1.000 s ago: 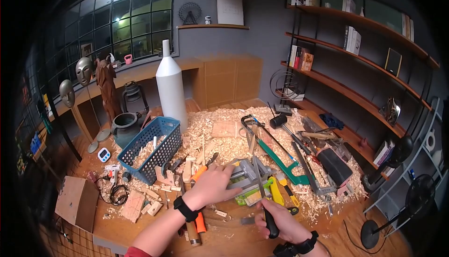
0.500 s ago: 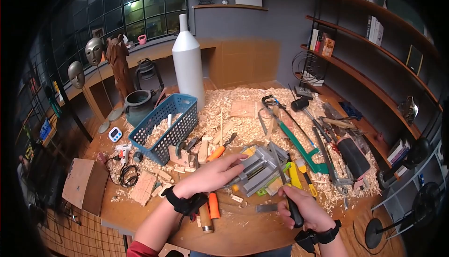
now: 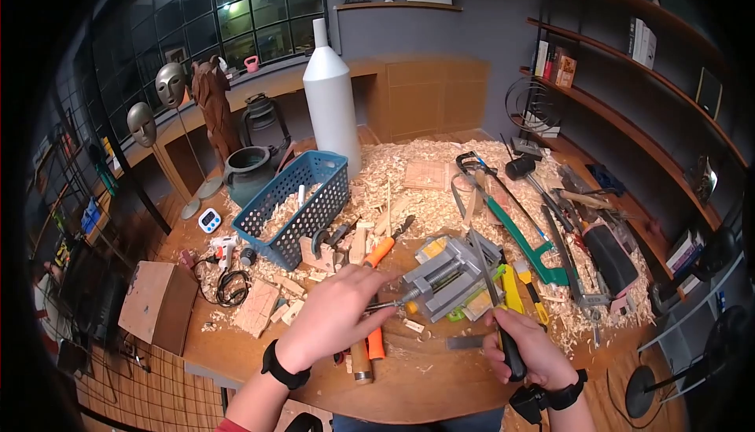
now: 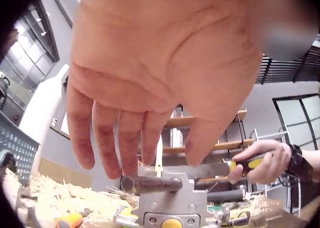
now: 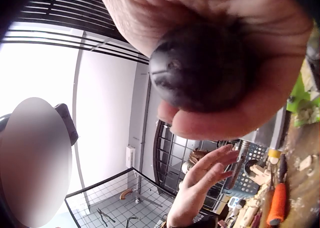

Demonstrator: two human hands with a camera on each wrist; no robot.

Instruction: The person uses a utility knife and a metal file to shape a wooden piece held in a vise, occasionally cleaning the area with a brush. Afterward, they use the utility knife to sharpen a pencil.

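Observation:
My left hand [image 3: 334, 314], fingers extended, hovers at the left end of a grey metal bench vise [image 3: 452, 284]. In the left wrist view its palm faces the camera, and the vise's screw bar [image 4: 150, 184] shows just below the fingertips. My right hand [image 3: 536, 347] grips the black handle [image 3: 513, 357] of a long, narrow metal file. The file's blade [image 3: 483, 265] points away from me and overlaps the right side of the vise in the head view. A wood-handled tool [image 3: 361, 363] and an orange handle [image 3: 376, 344] lie under the left hand.
Wood shavings [image 3: 425, 196] cover the back of the table. A blue basket [image 3: 287, 235] and a glue gun [image 3: 226, 249] stand left. A green-framed hacksaw [image 3: 519, 235], a yellow-handled tool [image 3: 513, 290] and a black mallet [image 3: 519, 168] lie right. A flat metal blade [image 3: 464, 342] lies in front.
The left hand has drawn back from over the vise to its left end. The right hand still holds the file. The head view has shifted, so the table's things sit further right.

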